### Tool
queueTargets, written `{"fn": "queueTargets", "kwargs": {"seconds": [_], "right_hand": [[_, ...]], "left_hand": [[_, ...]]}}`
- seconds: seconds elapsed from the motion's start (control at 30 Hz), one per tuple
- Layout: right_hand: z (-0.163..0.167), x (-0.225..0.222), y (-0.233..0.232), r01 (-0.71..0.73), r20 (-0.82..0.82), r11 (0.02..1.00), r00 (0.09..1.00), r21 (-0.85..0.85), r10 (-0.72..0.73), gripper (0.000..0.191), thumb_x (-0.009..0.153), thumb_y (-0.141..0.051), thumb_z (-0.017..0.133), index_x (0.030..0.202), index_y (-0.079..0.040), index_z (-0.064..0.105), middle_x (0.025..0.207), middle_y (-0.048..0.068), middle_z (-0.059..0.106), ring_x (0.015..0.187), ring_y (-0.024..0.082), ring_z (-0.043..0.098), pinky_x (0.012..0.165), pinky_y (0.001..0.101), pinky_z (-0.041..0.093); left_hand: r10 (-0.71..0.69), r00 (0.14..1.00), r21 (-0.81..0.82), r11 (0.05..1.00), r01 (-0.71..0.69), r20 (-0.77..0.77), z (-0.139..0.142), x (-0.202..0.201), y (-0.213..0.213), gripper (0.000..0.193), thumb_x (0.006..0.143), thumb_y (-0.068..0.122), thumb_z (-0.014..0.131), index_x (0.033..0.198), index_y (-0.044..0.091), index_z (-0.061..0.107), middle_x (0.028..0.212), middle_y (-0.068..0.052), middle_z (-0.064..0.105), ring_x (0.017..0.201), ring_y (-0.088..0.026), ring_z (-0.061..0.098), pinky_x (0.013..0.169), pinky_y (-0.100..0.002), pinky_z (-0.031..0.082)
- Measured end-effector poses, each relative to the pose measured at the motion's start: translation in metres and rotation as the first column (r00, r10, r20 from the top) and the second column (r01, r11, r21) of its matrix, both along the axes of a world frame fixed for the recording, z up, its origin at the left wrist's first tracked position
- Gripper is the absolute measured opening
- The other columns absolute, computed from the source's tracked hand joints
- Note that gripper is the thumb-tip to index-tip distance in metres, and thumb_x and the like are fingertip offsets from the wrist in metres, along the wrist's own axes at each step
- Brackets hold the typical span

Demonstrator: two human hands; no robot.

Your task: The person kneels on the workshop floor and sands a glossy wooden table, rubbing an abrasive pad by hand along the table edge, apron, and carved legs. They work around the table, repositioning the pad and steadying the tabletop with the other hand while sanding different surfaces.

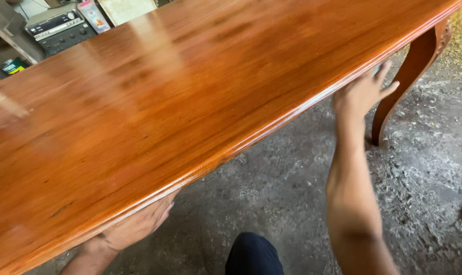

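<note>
under the glossy wooden tabletop (190, 91) edge, left hand (139, 224) and right hand (361, 94) press open-fingered, grip released.

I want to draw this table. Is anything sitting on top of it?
No, the shiny wooden tabletop shows only glare and grain; both hands reach under its front edge.

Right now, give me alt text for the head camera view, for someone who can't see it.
A glossy reddish wooden tabletop fills the view, with the left hand and the right hand reaching under its near edge. A curved table leg stands on a dusty concrete floor, and a dark audio unit sits behind the table.
</note>
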State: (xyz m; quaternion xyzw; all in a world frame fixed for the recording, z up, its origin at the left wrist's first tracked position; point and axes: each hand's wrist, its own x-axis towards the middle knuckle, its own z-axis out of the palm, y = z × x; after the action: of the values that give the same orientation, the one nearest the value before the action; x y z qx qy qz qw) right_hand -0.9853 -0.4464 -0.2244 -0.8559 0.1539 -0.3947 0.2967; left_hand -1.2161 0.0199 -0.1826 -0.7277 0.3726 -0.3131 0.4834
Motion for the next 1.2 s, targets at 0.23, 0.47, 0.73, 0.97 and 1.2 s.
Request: {"fn": "queueTargets", "kwargs": {"seconds": [0.23,0.47,0.73,0.97,1.2], "right_hand": [[-0.070,-0.201,0.235,-0.541,0.290,0.720,0.673,-0.435,0.681,0.015,0.102,-0.025,0.057,0.108,-0.012,0.058,0.141,0.018,0.053,0.132,0.031,0.044,0.103,0.0552,0.022],[-0.121,-0.173,0.105,-0.541,0.667,0.838,0.648,0.065,0.367,0.030,0.113,-0.034,0.056,0.116,-0.004,0.062,0.109,0.011,0.067,0.090,0.019,0.062,0.069,0.0339,0.048],[-0.005,-0.093,0.062,0.073,0.664,0.870,0.678,-0.488,0.316,0.026,0.115,-0.003,0.051,0.137,0.012,0.051,0.144,0.041,0.050,0.138,0.055,0.050,0.114,0.0667,0.037],[-0.018,-0.216,0.256,-0.372,0.348,0.547,0.482,-0.750,0.804,0.051,0.107,-0.015,0.065,0.146,0.015,0.051,0.152,0.033,0.048,0.147,0.048,0.042,0.127,0.0638,0.027],[0.020,-0.223,0.295,-0.586,-0.024,0.167,0.304,-0.793,0.952,0.060,0.087,-0.015,0.060,0.144,0.005,0.057,0.151,0.027,0.053,0.146,0.039,0.044,0.123,0.0561,0.029]], "left_hand": [[-0.014,0.997,0.224,0.975,-0.004,0.077,-0.009,0.001,0.007,0.060,0.097,0.032,0.046,0.144,-0.001,0.059,0.150,-0.018,0.055,0.138,-0.031,0.047,0.114,-0.049,0.032],[0.022,0.999,0.078,0.997,-0.025,0.044,-0.007,0.002,0.010,0.062,0.097,0.034,0.044,0.149,0.001,0.053,0.152,-0.019,0.052,0.139,-0.031,0.046,0.115,-0.050,0.033],[0.025,0.960,0.390,0.911,-0.137,0.278,-0.014,0.002,0.019,0.080,0.102,0.053,0.036,0.158,-0.004,0.036,0.163,-0.022,0.036,0.148,-0.031,0.033,0.122,-0.045,0.023],[-0.858,-0.357,-0.447,0.173,-0.878,0.369,-0.066,0.013,0.064,0.106,0.097,0.082,0.030,0.170,0.006,0.018,0.174,-0.017,0.019,0.162,-0.027,0.021,0.136,-0.042,0.017],[-0.840,-0.349,-0.809,-0.166,-0.563,0.415,-0.072,0.009,0.009,0.077,0.101,0.065,0.037,0.161,0.017,0.035,0.169,-0.001,0.022,0.159,-0.017,0.020,0.135,-0.037,0.013]]}}
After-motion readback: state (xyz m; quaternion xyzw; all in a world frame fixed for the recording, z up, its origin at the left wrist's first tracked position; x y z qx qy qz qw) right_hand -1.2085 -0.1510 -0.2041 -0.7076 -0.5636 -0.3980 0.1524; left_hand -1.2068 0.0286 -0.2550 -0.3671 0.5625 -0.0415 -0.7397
